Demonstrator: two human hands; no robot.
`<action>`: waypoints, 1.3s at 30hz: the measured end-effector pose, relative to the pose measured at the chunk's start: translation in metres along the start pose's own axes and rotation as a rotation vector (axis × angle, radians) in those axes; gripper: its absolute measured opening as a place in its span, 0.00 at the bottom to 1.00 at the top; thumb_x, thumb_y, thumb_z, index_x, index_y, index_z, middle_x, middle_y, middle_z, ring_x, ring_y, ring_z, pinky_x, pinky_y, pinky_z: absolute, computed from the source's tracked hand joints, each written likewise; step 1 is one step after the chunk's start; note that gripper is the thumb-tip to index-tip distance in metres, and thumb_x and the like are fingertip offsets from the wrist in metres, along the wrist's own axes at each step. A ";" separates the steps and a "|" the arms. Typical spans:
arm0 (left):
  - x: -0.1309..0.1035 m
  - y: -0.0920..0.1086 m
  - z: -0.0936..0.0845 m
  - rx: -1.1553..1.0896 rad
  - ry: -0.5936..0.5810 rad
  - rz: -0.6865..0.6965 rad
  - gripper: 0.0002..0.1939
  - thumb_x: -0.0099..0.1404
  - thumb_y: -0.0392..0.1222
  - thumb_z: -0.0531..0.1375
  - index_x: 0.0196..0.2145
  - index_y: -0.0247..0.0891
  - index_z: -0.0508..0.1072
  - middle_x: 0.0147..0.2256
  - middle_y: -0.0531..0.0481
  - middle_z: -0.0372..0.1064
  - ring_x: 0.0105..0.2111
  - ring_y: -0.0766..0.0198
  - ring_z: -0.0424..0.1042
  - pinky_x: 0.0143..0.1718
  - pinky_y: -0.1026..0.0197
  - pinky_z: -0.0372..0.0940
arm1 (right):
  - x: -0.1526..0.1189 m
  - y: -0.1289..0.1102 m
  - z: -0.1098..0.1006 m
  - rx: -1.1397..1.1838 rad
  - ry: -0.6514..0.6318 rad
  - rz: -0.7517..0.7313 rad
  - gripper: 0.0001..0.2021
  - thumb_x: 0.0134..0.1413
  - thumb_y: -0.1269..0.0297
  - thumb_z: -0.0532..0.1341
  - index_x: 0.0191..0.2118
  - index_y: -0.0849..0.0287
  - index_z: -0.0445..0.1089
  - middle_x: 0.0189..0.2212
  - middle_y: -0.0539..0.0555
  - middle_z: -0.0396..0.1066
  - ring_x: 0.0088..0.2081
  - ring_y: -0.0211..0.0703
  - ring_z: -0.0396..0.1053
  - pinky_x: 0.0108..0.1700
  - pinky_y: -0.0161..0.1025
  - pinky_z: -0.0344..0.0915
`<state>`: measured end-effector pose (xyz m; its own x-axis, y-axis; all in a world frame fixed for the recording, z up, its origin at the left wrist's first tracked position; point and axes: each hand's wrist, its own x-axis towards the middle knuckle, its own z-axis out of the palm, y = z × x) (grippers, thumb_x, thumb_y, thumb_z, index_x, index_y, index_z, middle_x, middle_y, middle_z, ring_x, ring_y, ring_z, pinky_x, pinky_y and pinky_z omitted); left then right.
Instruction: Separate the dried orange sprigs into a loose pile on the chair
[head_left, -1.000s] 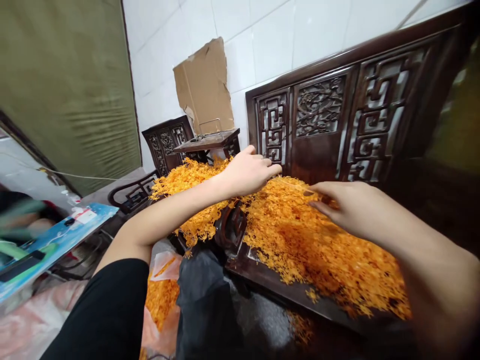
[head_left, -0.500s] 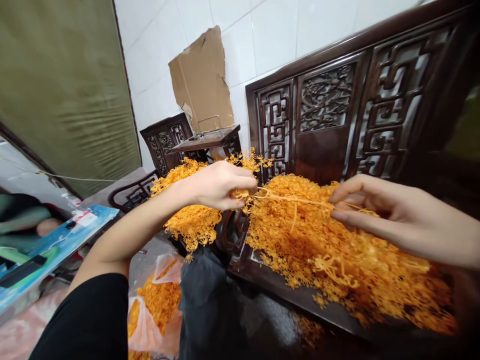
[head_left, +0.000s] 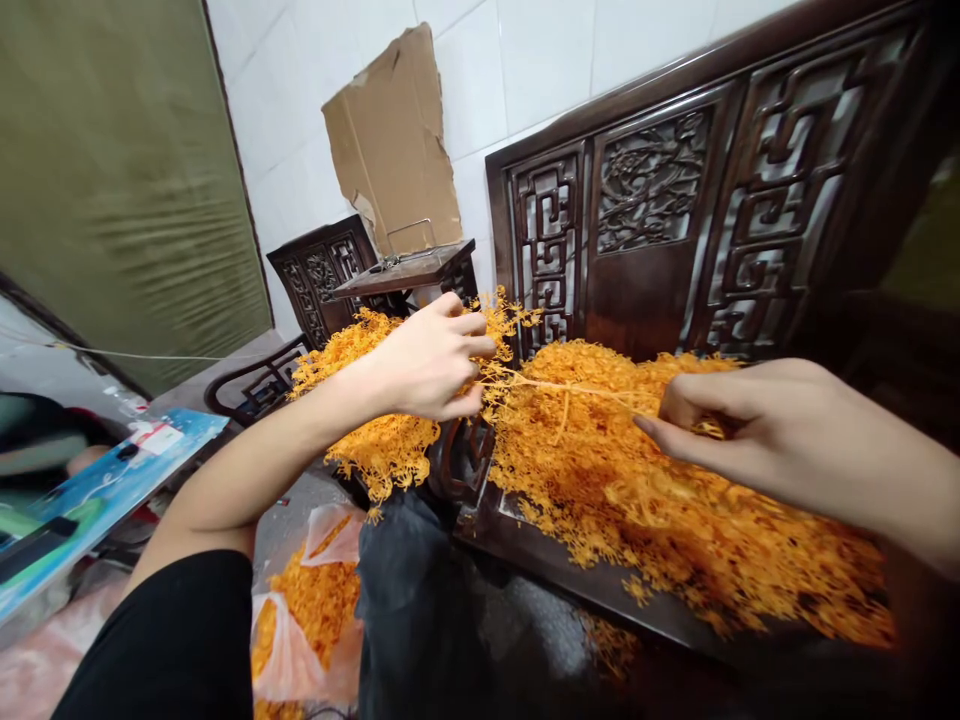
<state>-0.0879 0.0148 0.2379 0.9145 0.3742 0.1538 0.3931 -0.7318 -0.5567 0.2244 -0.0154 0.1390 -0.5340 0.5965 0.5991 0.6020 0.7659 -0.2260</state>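
My left hand point(head_left: 446, 362) is closed on a bundle of orange strands, beside a large orange clump that hangs over the chair's arm. Thin orange strands point(head_left: 574, 388) run taut from it toward my right hand point(head_left: 720, 420), whose fingers are curled with thumb and forefinger pinched on them. Below and between both hands, a wide heap of orange curly pieces point(head_left: 600, 480) covers the dark wooden seat. Part of the strand at my right fingertips is hidden.
A carved dark wooden backrest point(head_left: 645, 290) stands behind the heap. A small wooden table point(head_left: 412, 270) holds torn cardboard point(head_left: 394, 140). Lower left, a plastic bag point(head_left: 289, 660) holds orange pieces; a blue table point(head_left: 180, 440) is at the left, near another person's arm.
My left hand has turned, its knuckles rising. My right hand has curled its fingers more tightly. The view has shifted slightly.
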 end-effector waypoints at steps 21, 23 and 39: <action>-0.004 0.026 0.037 0.208 0.103 -0.276 0.11 0.68 0.34 0.55 0.34 0.35 0.78 0.48 0.39 0.74 0.45 0.52 0.68 0.50 0.41 0.56 | 0.005 0.007 0.038 -0.319 0.088 -0.133 0.23 0.63 0.54 0.56 0.19 0.55 0.51 0.14 0.46 0.56 0.16 0.36 0.55 0.23 0.38 0.47; -0.003 0.025 0.044 0.180 0.135 -0.203 0.12 0.67 0.35 0.55 0.31 0.35 0.78 0.50 0.39 0.73 0.49 0.51 0.68 0.55 0.38 0.54 | 0.005 0.002 0.036 -0.311 0.062 -0.076 0.16 0.57 0.60 0.57 0.21 0.54 0.53 0.14 0.45 0.57 0.15 0.37 0.56 0.22 0.37 0.47; -0.012 0.054 0.034 0.158 -0.156 -0.038 0.08 0.69 0.36 0.55 0.32 0.35 0.70 0.28 0.49 0.68 0.24 0.64 0.63 0.33 0.54 0.51 | 0.007 0.017 0.032 -0.604 0.169 -0.149 0.18 0.65 0.67 0.49 0.29 0.57 0.74 0.46 0.55 0.80 0.41 0.50 0.76 0.48 0.50 0.65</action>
<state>-0.0809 -0.0094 0.1783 0.8685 0.4925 0.0557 0.3960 -0.6219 -0.6756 0.2119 0.0094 0.1151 -0.5662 0.4105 0.7148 0.7832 0.5381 0.3114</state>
